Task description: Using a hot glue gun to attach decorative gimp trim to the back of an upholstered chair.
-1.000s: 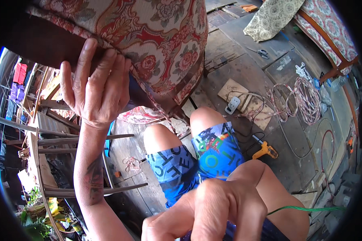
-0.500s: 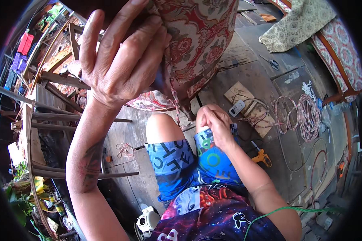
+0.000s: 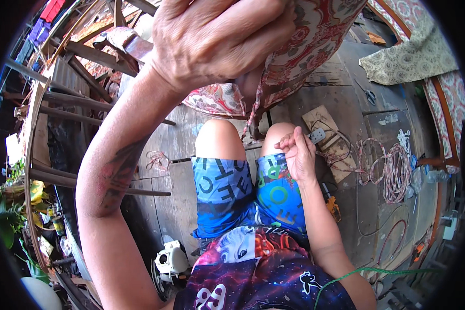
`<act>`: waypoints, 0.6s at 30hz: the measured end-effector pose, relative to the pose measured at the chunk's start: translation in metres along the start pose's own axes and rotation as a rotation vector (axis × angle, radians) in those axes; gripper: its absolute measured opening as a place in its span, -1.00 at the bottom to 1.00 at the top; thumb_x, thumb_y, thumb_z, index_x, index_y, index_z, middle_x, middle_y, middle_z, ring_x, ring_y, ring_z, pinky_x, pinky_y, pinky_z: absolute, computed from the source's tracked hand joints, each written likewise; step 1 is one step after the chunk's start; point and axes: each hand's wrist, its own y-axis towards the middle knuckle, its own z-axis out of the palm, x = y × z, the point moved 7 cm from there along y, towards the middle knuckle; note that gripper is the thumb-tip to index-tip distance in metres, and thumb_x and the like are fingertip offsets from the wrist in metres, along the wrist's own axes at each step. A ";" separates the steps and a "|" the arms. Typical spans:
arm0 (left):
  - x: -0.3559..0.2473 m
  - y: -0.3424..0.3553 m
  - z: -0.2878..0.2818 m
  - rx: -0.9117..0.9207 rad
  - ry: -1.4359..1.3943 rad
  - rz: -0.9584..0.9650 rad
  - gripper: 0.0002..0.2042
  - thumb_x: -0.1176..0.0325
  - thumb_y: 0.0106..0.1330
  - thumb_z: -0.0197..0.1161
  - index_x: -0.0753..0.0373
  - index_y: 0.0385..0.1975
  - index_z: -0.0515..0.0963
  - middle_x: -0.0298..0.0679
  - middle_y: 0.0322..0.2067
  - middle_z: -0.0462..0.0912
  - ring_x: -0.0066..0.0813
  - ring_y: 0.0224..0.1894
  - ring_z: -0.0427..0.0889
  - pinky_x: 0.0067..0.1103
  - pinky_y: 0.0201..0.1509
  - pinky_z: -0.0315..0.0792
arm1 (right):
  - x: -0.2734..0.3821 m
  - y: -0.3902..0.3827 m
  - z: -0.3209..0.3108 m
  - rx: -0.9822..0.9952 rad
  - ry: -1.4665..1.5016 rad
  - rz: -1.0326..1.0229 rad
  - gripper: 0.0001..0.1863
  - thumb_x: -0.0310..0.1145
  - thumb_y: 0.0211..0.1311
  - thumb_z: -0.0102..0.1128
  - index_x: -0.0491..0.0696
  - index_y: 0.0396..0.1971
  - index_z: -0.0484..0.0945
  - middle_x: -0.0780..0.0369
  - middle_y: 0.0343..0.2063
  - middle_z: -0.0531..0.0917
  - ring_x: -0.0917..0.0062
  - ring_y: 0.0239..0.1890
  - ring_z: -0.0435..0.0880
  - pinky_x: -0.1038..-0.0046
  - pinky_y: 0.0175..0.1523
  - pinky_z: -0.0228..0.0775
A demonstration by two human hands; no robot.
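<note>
My left hand (image 3: 217, 46) is raised in front of an upholstered chair (image 3: 320, 49) with red floral fabric. Its bent fingers reach toward the cover, but the tips are cut off or hidden, so what they hold cannot be made out. A strip of matching fabric piping (image 3: 257, 101) hangs from the chair below that hand. Low at my right knee, my right hand (image 3: 299, 155) is open, thumb up and fingers loosely curled, with no object visible in it. Close by it are a white power strip (image 3: 318, 135) and a tool with an orange handle (image 3: 333, 209).
On the plank floor at right lie a wooden board (image 3: 315, 118), coiled patterned piping (image 3: 398, 178) and scissors (image 3: 370, 96). Pale patterned cloth (image 3: 411, 57) drapes over another upholstered seat (image 3: 446, 103). Wooden chair legs (image 3: 77, 101) jut in at left; a green cord (image 3: 377, 269) crosses my right arm.
My left hand has moved up and right in the picture, its fingers partly leaving view. My right hand has turned thumb-up and lifted off the knee. The whole view has shifted.
</note>
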 end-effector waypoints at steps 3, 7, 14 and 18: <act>0.000 -0.005 0.006 -0.048 -0.003 -0.037 -0.91 0.42 -0.06 0.34 0.13 -0.51 0.69 -0.35 -0.28 0.68 -0.23 0.19 0.71 -0.02 0.52 0.28 | -0.001 0.001 0.001 0.010 -0.016 0.014 -0.61 -0.19 0.60 0.09 -0.05 -0.50 0.50 0.27 -0.52 0.57 0.56 -0.38 0.60 0.28 -0.06 0.61; -0.001 -0.002 -0.001 -0.024 -0.007 -0.038 -0.90 0.42 -0.10 0.32 0.14 -0.53 0.68 -0.35 -0.32 0.66 -0.23 0.18 0.71 -0.03 0.51 0.32 | -0.002 0.001 -0.001 -0.003 -0.011 0.030 -0.62 -0.20 0.60 0.11 -0.05 -0.50 0.52 0.27 -0.51 0.59 0.56 -0.39 0.61 0.28 -0.06 0.63; 0.000 -0.003 0.004 -0.153 0.008 0.014 -0.90 0.39 -0.18 0.30 0.15 -0.60 0.66 -0.35 -0.37 0.62 -0.23 0.16 0.72 -0.05 0.51 0.32 | -0.003 0.002 -0.003 -0.034 -0.023 0.042 -0.63 -0.19 0.58 0.14 -0.05 -0.48 0.56 0.28 -0.50 0.60 0.56 -0.36 0.64 0.27 -0.05 0.64; 0.000 0.000 -0.001 -0.134 -0.037 0.025 -0.84 0.37 -0.29 0.23 0.17 -0.62 0.64 -0.35 -0.39 0.60 -0.22 0.14 0.72 -0.05 0.51 0.31 | -0.004 0.005 -0.004 -0.023 -0.019 0.052 -0.64 -0.19 0.56 0.17 -0.06 -0.47 0.57 0.27 -0.48 0.61 0.55 -0.35 0.65 0.26 -0.04 0.65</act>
